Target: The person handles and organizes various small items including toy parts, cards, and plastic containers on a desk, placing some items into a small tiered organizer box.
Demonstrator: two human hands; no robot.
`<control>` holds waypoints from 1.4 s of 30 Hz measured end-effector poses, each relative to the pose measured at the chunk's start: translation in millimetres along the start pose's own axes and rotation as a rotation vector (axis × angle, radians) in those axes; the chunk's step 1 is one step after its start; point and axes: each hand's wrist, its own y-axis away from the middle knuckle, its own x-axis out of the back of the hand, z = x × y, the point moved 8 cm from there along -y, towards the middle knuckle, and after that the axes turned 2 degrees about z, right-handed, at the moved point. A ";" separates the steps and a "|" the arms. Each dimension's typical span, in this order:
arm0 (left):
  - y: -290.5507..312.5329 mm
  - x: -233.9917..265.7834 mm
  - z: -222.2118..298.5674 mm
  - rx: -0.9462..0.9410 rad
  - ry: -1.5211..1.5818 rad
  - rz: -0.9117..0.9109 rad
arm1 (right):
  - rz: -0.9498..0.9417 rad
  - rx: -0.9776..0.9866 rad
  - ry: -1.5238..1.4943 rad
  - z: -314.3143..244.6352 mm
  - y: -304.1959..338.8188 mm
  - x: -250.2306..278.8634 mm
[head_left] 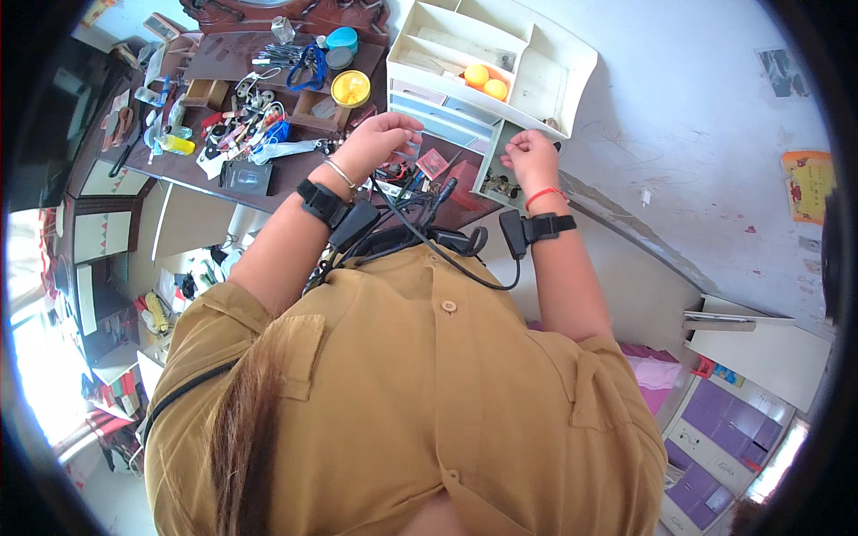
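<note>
Nearest the camera is the person's mustard-brown buttoned shirt (429,393), with black cables running from it to black strapped devices on both wrists. Beyond the chest the forearms rise toward a dark brown wooden tabletop (286,174).

The left hand (382,138), wearing a thin silver bangle, is curled with its fingers pinched on a small pale flat piece (413,136); what that piece is cannot be made out. Just beyond and to the right of it, a small red-and-white square packet (433,163) lies on the tabletop.

The right hand (531,154), with a red cord at the wrist, is loosely clenched over a small pulled-out white plastic drawer (497,175) holding tiny dark metal bits; whether its fingers actually hold one of them cannot be told. The drawer belongs to a white plastic desktop organiser (550,85), whose upper tray holds two orange balls (485,81).

Farther left, the tabletop carries a round yellow lid (350,87), a teal round container (342,37) and a scatter of clips and small tools.

By the look of it, the step in hand is sorting or fetching small parts at the open drawer. The next move seems to call for a fine fingertip pinch inside a narrow compartment, keeping the drawer from tipping off its edge.
</note>
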 end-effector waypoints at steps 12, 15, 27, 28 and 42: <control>-11.0 -25.8 -3.0 0.021 -0.020 -0.081 | -0.217 0.032 0.036 -4.0 12.5 1.3; -9.4 -30.1 -2.8 0.027 0.011 -0.115 | -0.304 -0.039 0.009 2.0 13.0 -6.5; -16.5 11.5 -14.5 0.016 -0.033 -0.030 | -0.142 0.241 0.767 -5.8 13.3 -10.7; -16.5 19.6 -16.6 0.015 -0.031 -0.016 | -0.145 0.252 0.825 -5.6 12.9 -12.3; -18.0 187.6 -62.7 -0.008 -0.610 0.358 | -0.048 0.326 0.605 -29.8 44.2 8.9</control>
